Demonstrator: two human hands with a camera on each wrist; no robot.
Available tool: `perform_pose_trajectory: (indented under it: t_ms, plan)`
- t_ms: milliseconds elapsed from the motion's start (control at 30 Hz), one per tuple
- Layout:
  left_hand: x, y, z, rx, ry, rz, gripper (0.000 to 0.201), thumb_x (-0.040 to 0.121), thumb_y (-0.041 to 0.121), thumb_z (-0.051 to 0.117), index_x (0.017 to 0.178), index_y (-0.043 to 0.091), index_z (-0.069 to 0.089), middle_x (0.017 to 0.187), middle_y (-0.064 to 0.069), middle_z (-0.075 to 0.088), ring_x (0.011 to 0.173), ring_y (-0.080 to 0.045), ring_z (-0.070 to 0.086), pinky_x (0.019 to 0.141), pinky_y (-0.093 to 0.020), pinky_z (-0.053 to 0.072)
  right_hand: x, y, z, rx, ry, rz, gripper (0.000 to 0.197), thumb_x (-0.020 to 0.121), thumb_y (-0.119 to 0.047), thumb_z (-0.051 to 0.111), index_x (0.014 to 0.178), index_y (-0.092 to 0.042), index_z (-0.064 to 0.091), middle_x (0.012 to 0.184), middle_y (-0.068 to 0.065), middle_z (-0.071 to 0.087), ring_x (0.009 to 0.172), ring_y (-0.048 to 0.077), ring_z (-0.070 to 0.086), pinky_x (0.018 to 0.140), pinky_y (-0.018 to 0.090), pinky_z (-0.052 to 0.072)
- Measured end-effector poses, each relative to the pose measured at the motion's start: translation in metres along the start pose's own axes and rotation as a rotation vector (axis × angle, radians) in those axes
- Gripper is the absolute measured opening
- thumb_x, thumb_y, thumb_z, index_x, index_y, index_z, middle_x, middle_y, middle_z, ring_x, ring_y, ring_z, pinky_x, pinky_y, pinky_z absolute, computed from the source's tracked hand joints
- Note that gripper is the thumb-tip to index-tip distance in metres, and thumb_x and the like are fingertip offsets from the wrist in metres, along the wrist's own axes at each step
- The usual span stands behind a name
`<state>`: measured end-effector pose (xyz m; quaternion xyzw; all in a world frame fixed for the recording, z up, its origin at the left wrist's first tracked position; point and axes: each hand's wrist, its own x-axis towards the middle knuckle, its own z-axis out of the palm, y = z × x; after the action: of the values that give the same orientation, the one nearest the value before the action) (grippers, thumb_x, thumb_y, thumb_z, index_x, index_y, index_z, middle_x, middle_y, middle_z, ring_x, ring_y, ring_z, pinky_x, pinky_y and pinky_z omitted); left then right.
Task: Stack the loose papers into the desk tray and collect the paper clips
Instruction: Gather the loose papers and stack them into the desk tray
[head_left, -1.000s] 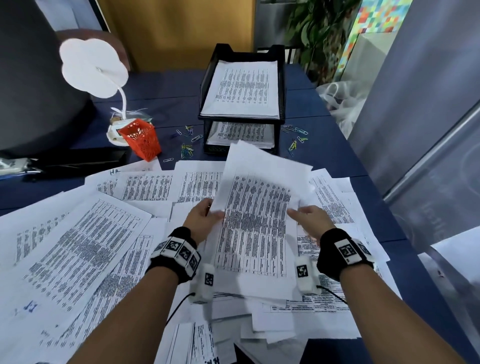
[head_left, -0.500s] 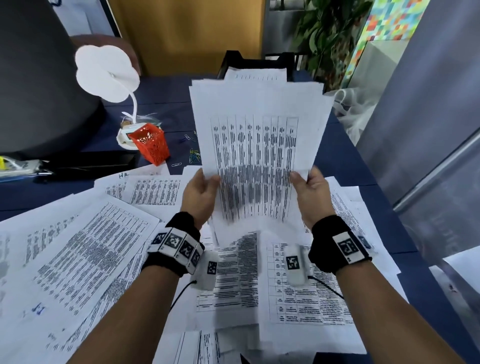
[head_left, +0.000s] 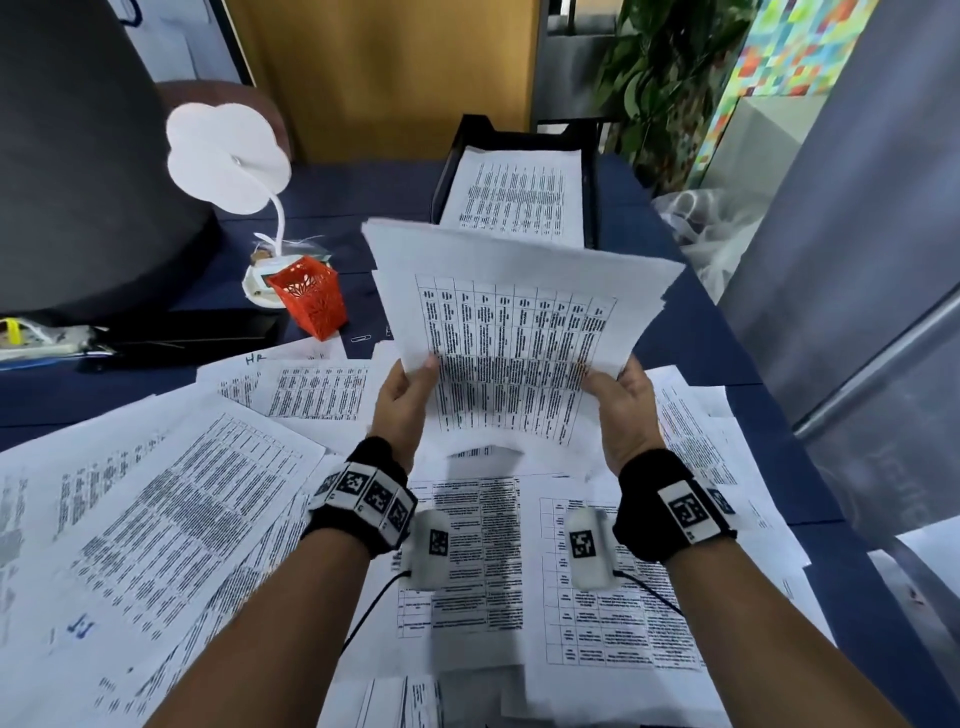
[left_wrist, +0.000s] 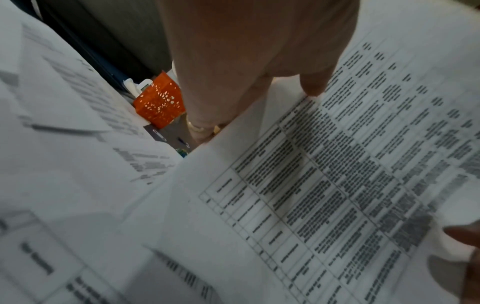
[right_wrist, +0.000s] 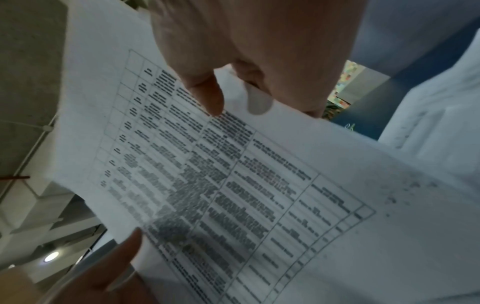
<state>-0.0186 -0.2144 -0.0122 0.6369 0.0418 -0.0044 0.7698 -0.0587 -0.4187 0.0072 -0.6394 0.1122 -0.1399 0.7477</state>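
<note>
A sheaf of printed papers (head_left: 514, 332) hangs in the air over the desk, tilted toward the black desk tray (head_left: 589, 187). My left hand (head_left: 402, 397) pinches its left edge, thumb on top (left_wrist: 313, 86). My right hand (head_left: 621, 400) pinches the right edge, thumb on the printed face (right_wrist: 207, 96). The tray's top tier holds printed sheets (head_left: 519, 197). Many loose papers (head_left: 171, 499) cover the blue desk (head_left: 353, 187) below my arms. One paper clip (head_left: 361, 339) lies near the orange cup; other clips (left_wrist: 183, 144) show past my left fingers.
An orange perforated cup (head_left: 310, 296) stands left of the held sheaf, beside a white flower-shaped lamp (head_left: 228, 156). A dark rounded object (head_left: 78, 156) fills the far left. A clear plastic bag (head_left: 706, 228) and a plant (head_left: 665, 78) sit at the back right.
Both hands lifted the sheaf off the pile and carried it up and forward toward the tray; it has since tilted down, uncovering the tray's top tier.
</note>
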Motion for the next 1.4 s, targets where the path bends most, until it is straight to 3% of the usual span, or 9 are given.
perform_pose_trajectory:
  t_ms: [133,267,467,667,800,967,1100,1233,1400]
  plan:
    - [0.003,0.005,0.005,0.095,0.048,0.058,0.012,0.092,0.015,0.06,0.082,0.018,0.055,0.07,0.014,0.059,0.066,0.008,0.057,0.076,-0.018,0.044,0.002,-0.005,0.004,-0.058,0.033,-0.064,0.034,0.086,0.014,0.048,0.108,-0.012,0.052,0.094,-0.005,0.066,0.081,-0.002,0.064,0.073,0.015,0.05]
    - [0.005,0.018,0.009,0.145,0.098,0.206,0.024,0.092,0.009,0.059,0.115,0.003,0.055,0.081,0.012,0.062,0.069,0.011,0.059,0.071,-0.01,0.048,0.0,-0.013,0.006,-0.125,0.0,-0.15,0.027,0.091,0.011,0.046,0.116,0.0,0.047,0.096,-0.002,0.063,0.076,-0.013,0.061,0.073,0.007,0.047]
    - [-0.002,0.045,0.025,0.164,0.063,0.383,0.029,0.094,0.001,0.051,0.097,0.03,0.047,0.094,0.013,0.062,0.081,0.009,0.06,0.076,-0.015,0.049,-0.003,-0.028,0.02,-0.097,0.015,-0.227,0.032,0.091,0.013,0.044,0.112,-0.012,0.045,0.095,-0.009,0.062,0.073,-0.007,0.059,0.068,0.011,0.047]
    - [0.0,0.038,0.009,0.129,0.067,0.339,0.024,0.084,0.01,0.062,0.096,0.022,0.046,0.084,0.008,0.06,0.071,0.001,0.057,0.069,-0.02,0.049,0.001,-0.024,0.015,-0.117,0.101,-0.164,0.041,0.081,0.018,0.044,0.103,-0.017,0.043,0.093,-0.007,0.058,0.075,-0.006,0.058,0.07,0.016,0.046]
    - [0.001,0.043,0.007,0.119,0.018,0.291,0.03,0.079,0.027,0.069,0.105,0.03,0.054,0.088,0.001,0.061,0.082,-0.012,0.058,0.081,-0.031,0.051,-0.005,-0.03,0.016,-0.117,0.077,-0.167,0.039,0.084,0.019,0.043,0.08,-0.02,0.038,0.066,-0.01,0.044,0.046,-0.007,0.042,0.05,0.013,0.036]
    - [0.004,0.049,0.017,0.092,0.006,0.369,0.021,0.093,0.008,0.057,0.1,0.027,0.05,0.08,0.005,0.057,0.068,-0.004,0.051,0.066,-0.022,0.045,-0.005,-0.035,0.026,-0.103,0.081,-0.18,0.036,0.089,0.016,0.039,0.09,-0.02,0.038,0.05,-0.02,0.048,0.036,-0.004,0.037,0.039,0.009,0.029]
    - [0.006,0.026,0.012,0.092,0.043,0.234,0.031,0.09,-0.001,0.057,0.105,0.025,0.05,0.084,0.009,0.059,0.07,0.001,0.055,0.069,-0.019,0.048,-0.005,-0.019,0.022,-0.165,0.095,-0.093,0.04,0.084,0.016,0.035,0.082,-0.024,0.036,0.061,-0.013,0.04,0.04,-0.003,0.034,0.04,0.016,0.029]
    - [0.008,-0.005,0.005,0.114,0.036,0.019,0.048,0.088,0.002,0.061,0.131,0.0,0.04,0.092,0.004,0.062,0.079,0.0,0.06,0.077,-0.02,0.049,-0.003,0.013,0.014,-0.266,0.073,0.108,0.028,0.082,0.009,0.029,0.089,-0.018,0.034,0.073,-0.005,0.036,0.058,0.007,0.036,0.045,0.021,0.031]
    - [0.011,-0.015,0.001,0.223,0.06,-0.013,0.015,0.091,0.016,0.061,0.077,0.012,0.056,0.07,0.002,0.055,0.068,-0.013,0.051,0.071,-0.03,0.045,-0.004,0.037,0.011,-0.399,0.029,0.172,0.031,0.088,0.0,0.032,0.114,-0.017,0.04,0.095,0.001,0.056,0.078,0.021,0.054,0.067,0.032,0.046]
